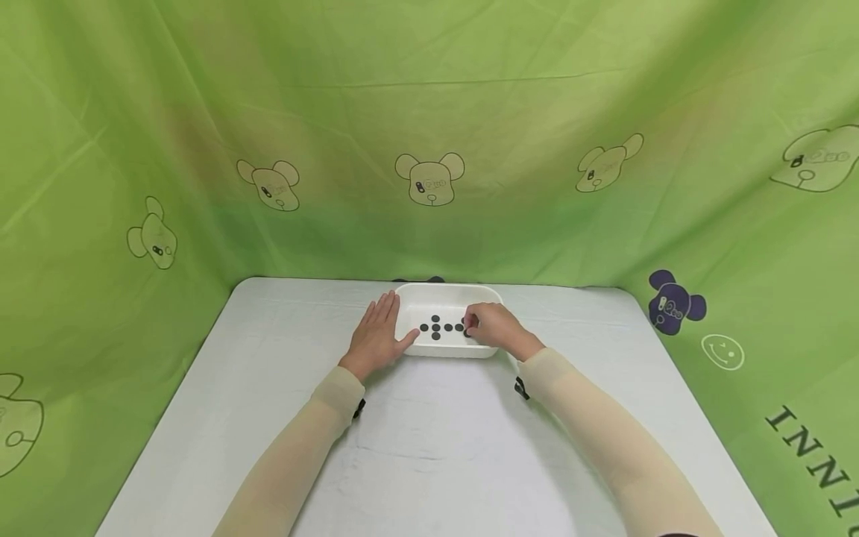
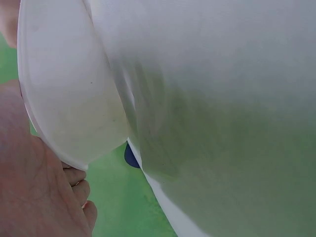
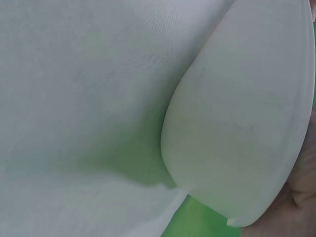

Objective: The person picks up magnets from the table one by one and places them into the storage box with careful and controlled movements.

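Note:
A white plastic basin (image 1: pixel 448 350) stands near the table's far edge. Several flat black discs (image 1: pixel 448 327) lie on its floor, some in a cross shape at the left, with a row running right. My left hand (image 1: pixel 376 339) rests against the basin's left end, fingers straight and thumb over the near rim. Inside the right end, my right hand (image 1: pixel 498 326) pinches a black disc (image 1: pixel 467 334) with thumb and fingertips, partly covering it. From the wrists, the basin's outer wall (image 2: pixel 74 84) hides the discs, and parts of the left palm (image 2: pixel 39 187) and right hand (image 3: pixel 291 202) show.
A white cloth covers the table (image 1: pixel 429 447), whose rounded far corners meet a green curtain (image 1: pixel 429 239) printed with bear heads. The curtain also hangs along both sides. Black straps (image 1: pixel 521 388) show below the wrists, under cream sleeves.

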Motion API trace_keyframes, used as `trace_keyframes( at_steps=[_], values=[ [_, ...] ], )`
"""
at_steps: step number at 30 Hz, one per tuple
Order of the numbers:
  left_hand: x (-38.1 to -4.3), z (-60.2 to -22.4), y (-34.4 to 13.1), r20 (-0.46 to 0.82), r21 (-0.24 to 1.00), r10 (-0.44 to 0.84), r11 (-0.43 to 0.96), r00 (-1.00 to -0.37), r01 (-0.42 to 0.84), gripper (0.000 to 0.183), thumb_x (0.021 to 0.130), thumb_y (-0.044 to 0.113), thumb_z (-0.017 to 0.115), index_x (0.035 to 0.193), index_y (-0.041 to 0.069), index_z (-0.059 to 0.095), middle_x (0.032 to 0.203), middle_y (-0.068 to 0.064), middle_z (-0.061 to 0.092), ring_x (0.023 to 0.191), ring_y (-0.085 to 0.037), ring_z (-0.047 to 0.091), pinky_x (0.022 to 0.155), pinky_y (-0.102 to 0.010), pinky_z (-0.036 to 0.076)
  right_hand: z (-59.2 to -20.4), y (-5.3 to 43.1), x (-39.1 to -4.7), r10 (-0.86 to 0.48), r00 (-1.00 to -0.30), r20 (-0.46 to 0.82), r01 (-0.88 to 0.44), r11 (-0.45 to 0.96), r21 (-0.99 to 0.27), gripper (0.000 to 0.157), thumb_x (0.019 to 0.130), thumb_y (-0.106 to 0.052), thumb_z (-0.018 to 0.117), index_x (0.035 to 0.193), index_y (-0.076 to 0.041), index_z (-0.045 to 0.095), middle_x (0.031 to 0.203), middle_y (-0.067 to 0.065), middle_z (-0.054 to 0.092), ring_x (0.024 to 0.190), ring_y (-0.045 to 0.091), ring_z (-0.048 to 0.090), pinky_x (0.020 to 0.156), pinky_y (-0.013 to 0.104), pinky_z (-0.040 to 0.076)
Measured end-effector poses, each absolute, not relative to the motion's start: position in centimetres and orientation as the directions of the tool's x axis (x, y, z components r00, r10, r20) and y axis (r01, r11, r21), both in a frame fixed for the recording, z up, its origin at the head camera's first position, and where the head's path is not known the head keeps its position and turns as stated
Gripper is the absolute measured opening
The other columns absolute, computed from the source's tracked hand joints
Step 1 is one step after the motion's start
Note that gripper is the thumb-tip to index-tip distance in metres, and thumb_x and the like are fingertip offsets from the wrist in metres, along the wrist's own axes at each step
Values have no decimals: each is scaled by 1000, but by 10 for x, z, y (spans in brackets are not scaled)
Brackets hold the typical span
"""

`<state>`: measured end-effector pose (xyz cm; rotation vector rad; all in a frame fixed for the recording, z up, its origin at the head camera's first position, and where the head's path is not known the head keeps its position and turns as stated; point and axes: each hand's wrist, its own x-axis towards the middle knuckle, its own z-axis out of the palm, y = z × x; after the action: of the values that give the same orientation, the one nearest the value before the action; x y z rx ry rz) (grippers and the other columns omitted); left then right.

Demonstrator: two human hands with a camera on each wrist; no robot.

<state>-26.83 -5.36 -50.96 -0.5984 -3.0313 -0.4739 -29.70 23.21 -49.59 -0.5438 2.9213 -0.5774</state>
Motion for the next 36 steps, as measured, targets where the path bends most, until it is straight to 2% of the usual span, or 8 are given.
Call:
trace_keyframes(
  at_steps=[9,27,36],
  values=[
    [-268,-510,-54,62,281,369,885,-927,371,94,109,64,42,170,-1,13,179,-14,10,166,-30,8,134,-41,3,-498,230,-300,-345,-937,-53,-308,888,-341,5,94,-8,77,92,-10,72,85,-1,69,81,19,62,81,40,53],
    [-269,-511,-53,64,269,367,889,-928,371,93,110,65,40,170,0,13,179,-14,9,166,-30,9,133,-41,2,-496,226,-298,-329,-943,-44,-305,912,-274,6,95,-10,77,93,-10,71,88,2,71,85,24,65,85,46,54],
    [-268,-510,-53,65,273,364,889,-929,368,93,109,64,42,170,-1,14,179,-14,11,166,-29,8,134,-41,2,-496,226,-298,-328,-942,-64,-302,917,-260,5,95,-7,73,92,-11,71,88,1,71,85,24,64,86,46,53]
  ],
)
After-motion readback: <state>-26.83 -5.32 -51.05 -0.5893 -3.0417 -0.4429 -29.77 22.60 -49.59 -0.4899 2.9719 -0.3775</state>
